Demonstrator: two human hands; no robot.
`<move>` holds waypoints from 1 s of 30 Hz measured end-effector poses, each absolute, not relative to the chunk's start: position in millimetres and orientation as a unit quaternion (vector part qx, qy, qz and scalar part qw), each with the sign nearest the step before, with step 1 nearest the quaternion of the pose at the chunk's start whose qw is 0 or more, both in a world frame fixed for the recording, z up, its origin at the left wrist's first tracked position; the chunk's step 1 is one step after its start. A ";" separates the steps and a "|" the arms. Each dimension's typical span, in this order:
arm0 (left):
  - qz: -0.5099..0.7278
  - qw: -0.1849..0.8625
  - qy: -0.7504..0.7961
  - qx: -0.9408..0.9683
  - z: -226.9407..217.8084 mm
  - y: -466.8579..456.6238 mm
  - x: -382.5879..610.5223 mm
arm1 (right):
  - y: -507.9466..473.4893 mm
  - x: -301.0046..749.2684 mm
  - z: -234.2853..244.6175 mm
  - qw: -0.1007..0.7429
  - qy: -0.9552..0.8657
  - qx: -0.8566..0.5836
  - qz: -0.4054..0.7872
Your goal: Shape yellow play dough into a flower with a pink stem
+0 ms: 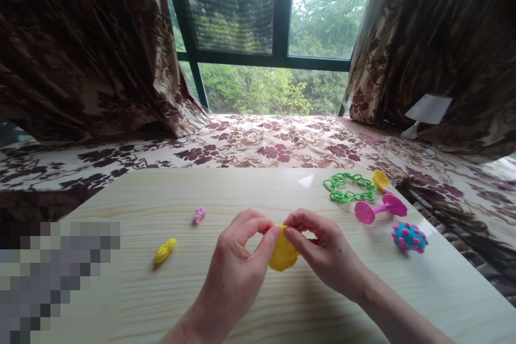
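A flattened lump of yellow clay (282, 255) is held between both hands just above the pale wooden table (141, 290). My left hand (237, 258) pinches its top edge with thumb and fingers. My right hand (322, 250) pinches the same edge from the right side. Both hands are closed on the clay.
A small yellow clay piece (165, 250) and a small pink piece (199, 215) lie to the left. At the right lie a green chain (347, 188), a yellow bit (380, 179), a pink dumbbell shape (380, 208) and a blue ball with pink dots (409, 237). A floral cloth (258, 145) and window (262, 27) lie behind.
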State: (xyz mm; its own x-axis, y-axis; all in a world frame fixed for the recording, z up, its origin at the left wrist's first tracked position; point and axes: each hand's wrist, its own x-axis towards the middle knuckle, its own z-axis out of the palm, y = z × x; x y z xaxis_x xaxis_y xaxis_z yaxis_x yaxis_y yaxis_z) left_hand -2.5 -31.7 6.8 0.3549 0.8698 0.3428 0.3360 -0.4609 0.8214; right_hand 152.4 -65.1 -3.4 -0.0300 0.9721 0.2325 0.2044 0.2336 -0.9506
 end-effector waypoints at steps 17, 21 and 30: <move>0.406 0.364 0.420 0.726 3.8 -30.5 -4.1 | -60.8 155.3 -10.1 0.524 -0.556 -0.484 0.426; 0.389 0.385 0.420 0.723 8.3 -28.5 -4.6 | -60.7 155.3 -9.7 0.517 -0.562 -0.489 0.422; 0.312 0.634 0.373 0.601 10.1 -29.5 -2.5 | -62.9 154.5 -7.4 0.523 -0.592 -0.504 0.349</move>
State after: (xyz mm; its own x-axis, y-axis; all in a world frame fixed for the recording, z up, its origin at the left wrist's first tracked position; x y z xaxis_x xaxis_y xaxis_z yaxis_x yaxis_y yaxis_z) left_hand -2.5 -29.5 10.1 0.5276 0.8439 -0.0975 0.0522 0.0823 0.9952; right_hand 154.5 -62.9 -7.4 0.0547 0.9618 0.2683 0.2320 0.2491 -0.9403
